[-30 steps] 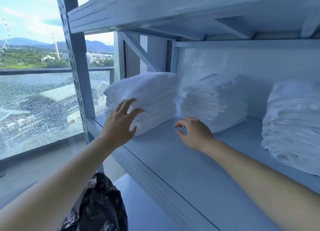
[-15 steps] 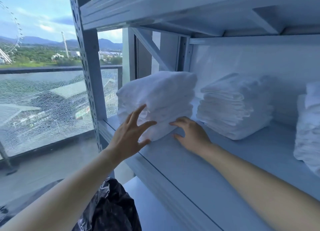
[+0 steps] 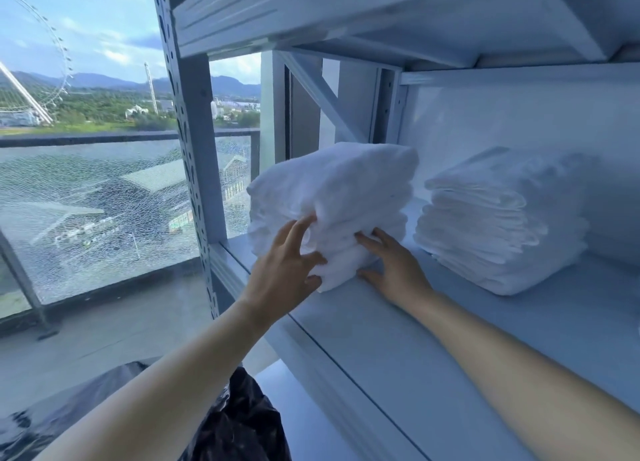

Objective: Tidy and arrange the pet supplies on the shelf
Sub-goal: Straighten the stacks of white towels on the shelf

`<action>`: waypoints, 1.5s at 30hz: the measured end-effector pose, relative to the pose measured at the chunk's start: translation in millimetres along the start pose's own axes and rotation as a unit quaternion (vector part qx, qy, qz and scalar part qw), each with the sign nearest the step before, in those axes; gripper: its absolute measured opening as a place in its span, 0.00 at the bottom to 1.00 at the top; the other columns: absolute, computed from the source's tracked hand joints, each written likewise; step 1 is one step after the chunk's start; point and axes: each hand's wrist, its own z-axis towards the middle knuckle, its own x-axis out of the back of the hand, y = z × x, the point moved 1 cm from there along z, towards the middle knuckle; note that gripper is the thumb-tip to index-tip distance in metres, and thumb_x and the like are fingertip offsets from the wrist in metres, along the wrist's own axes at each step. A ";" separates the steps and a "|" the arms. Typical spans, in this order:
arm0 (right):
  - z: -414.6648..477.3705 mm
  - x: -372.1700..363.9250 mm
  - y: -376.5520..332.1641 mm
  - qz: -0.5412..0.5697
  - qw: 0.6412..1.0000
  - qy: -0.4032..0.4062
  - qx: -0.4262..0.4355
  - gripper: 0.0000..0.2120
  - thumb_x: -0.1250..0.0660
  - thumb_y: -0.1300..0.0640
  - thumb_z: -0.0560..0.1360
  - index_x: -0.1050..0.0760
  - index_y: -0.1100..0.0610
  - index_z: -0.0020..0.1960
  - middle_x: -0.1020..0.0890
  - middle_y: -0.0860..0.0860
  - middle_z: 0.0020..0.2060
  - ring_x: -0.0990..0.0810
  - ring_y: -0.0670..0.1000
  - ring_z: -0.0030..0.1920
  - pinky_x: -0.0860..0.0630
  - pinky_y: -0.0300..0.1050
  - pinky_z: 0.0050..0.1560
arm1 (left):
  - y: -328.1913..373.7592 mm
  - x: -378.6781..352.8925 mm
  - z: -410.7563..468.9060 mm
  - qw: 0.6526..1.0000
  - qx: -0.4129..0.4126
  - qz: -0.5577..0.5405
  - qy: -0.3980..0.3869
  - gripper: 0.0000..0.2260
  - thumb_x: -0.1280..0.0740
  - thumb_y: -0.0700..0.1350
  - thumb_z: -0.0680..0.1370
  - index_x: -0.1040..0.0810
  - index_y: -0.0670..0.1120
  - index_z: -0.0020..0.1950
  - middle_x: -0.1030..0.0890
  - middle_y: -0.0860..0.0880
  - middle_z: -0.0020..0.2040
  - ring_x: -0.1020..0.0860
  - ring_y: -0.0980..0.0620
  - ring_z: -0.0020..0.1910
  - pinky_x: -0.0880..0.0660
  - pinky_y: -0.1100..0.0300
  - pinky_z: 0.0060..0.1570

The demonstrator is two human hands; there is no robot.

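Two towel stacks on the shelf (image 3: pixel 450 339) | left stack (image 3: pixel 332 183) at the shelf's left end, near the front edge | right stack (image 3: pixel 502 218) beside it, apart, nearer the back | left grip (image 3: pixel 284 273) spread, fingers touching left stack's front | right grip (image 3: pixel 398 270) spread, fingers pressing its lower right front | black bag (image 3: pixel 242 426) below the shelf
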 end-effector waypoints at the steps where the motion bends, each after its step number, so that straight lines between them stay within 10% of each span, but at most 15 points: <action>1: 1.7 -0.3 -0.6 0.005 1.000 0.003 0.001 0.31 0.31 0.58 0.73 0.38 0.47 0.72 0.41 0.54 0.75 0.39 0.52 0.73 0.39 0.44 0.70 | -0.6 1.4 1.3 1.000 -0.006 0.002 0.003 0.07 0.24 0.42 0.63 0.17 0.46 0.40 0.28 0.40 0.65 0.27 0.38 0.63 0.27 0.59 0.25; 12: 9.4 -20.0 -25.8 0.022 0.999 0.003 0.039 0.28 0.30 0.55 0.73 0.35 0.46 0.70 0.40 0.52 0.74 0.27 0.53 0.64 0.29 0.44 0.60 | -18.7 23.3 -20.8 1.000 0.015 -0.015 -0.005 0.07 0.24 0.39 0.64 0.17 0.45 0.40 0.27 0.37 0.64 0.26 0.36 0.59 0.21 0.52 0.31; 21: 9.6 -18.3 -28.0 0.025 0.998 -0.037 0.037 0.29 0.31 0.56 0.73 0.37 0.47 0.71 0.42 0.52 0.75 0.37 0.51 0.71 0.45 0.24 0.57 | -23.3 20.9 -29.7 0.999 0.039 -0.011 -0.012 0.16 0.24 0.35 0.61 0.17 0.45 0.48 0.31 0.36 0.67 0.29 0.33 0.63 0.21 0.53 0.32; 30: -24.8 38.1 -7.3 -0.059 0.997 0.033 0.028 0.22 0.31 0.54 0.74 0.29 0.51 0.67 0.31 0.51 0.69 0.31 0.51 0.67 0.38 0.37 0.63 | 4.4 26.7 -10.7 0.991 0.090 0.047 0.082 0.29 0.25 0.45 0.64 0.26 0.44 0.64 0.36 0.35 0.70 0.40 0.37 0.71 0.33 0.39 0.61; 38: -64.6 92.3 24.1 -0.107 0.989 0.099 0.002 0.19 0.30 0.56 0.73 0.25 0.53 0.63 0.26 0.50 0.64 0.28 0.51 0.64 0.33 0.41 0.60 | 56.5 4.0 23.9 0.996 0.058 0.053 0.041 0.28 0.27 0.42 0.65 0.27 0.46 0.65 0.34 0.41 0.71 0.40 0.41 0.72 0.54 0.33 0.66; 45: -105.8 128.1 63.0 -0.169 0.974 0.147 -0.039 0.18 0.29 0.55 0.72 0.24 0.50 0.61 0.26 0.47 0.64 0.30 0.51 0.65 0.28 0.47 0.60 | 113.6 -35.4 68.7 0.997 -0.028 -0.043 -0.050 0.16 0.35 0.50 0.74 0.26 0.52 0.62 0.31 0.50 0.68 0.35 0.48 0.68 0.40 0.46 0.68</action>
